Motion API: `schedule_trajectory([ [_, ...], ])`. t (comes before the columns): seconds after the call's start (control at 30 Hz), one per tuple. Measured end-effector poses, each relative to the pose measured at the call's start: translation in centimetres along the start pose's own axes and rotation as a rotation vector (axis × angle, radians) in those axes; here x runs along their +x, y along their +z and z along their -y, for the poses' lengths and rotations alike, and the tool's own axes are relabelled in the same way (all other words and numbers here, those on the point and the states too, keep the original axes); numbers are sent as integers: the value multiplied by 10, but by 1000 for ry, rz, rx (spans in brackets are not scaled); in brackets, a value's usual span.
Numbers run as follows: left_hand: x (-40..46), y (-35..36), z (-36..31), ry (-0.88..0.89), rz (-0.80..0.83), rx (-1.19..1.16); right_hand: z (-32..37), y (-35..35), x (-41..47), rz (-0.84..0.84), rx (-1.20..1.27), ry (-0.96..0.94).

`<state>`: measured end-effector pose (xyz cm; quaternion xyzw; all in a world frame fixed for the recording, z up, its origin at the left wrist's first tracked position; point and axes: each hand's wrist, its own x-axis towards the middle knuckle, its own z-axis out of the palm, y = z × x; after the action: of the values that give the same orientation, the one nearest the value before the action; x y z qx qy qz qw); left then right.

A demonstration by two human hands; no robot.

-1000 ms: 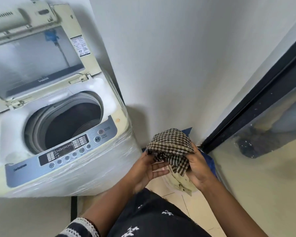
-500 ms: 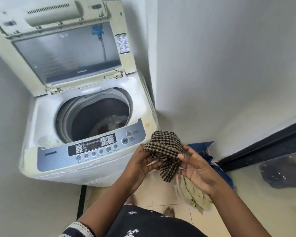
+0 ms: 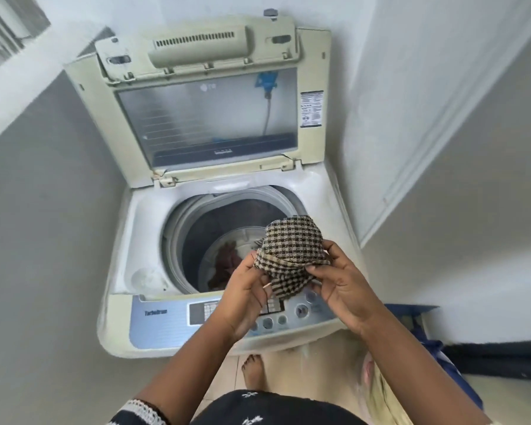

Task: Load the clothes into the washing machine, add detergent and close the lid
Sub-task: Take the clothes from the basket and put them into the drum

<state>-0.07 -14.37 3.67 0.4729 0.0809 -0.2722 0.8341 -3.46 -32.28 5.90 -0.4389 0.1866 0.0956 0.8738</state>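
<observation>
Presently, a top-loading washing machine [image 3: 154, 240] is seen standing in a corner between pale walls, and it is taken as the landmark for all positions below. Its lid [image 3: 209, 118] is raised upright at the rear, with a glass panel set in a cream frame and a printed label on the right edge of that frame. The drum [image 3: 203, 237] is exposed beneath the lid; some clothes [image 3: 226, 265], reddish-brown and pale, are already lying at its bottom. A control panel [image 3: 166, 320], blue-grey with round buttons, runs along the front edge of the machine.

A checked cloth [image 3: 292, 256], dark and cream, is held bunched above the front right part of the drum opening and partly over the control panel. It is gripped from both sides: the left hand [image 3: 246, 299] is curled against its lower left edge, and the right hand [image 3: 341, 286] is pinching its right side, with the thumb laid over the fabric. The cloth is not touching the machine.

In front of the machine, on the tiled floor [image 3: 288, 372], a bare foot [image 3: 253, 372] is visible. To the right of the machine's front corner, a blue bag [image 3: 436, 348] and a pale yellow garment [image 3: 380, 397] are partly seen. A dark patterned garment is worn by the person, at the bottom of the view
</observation>
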Motion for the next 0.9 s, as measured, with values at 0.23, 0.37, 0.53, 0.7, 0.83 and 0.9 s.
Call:
schedule_trajectory([
  [0.23, 44, -69, -24, -77, -335, 153, -39, 30, 81, -185, -290, 176],
  [0.37, 55, -97, -23, -178, -404, 149, -68, 36, 109, -210, -461, 271],
  [0.53, 65, -122, -26, -288, -495, 237, -83, 44, 123, -179, -666, 316],
  [0.7, 68, -137, -23, -360, -467, 315, -89, 47, 126, -165, -760, 318],
  [0.83, 67, -135, -22, -343, -452, 367, -92, 44, 125, -169, -851, 266],
  [0.9, 65, -131, -21, -295, -460, 415, -94, 43, 123, -175, -948, 188],
])
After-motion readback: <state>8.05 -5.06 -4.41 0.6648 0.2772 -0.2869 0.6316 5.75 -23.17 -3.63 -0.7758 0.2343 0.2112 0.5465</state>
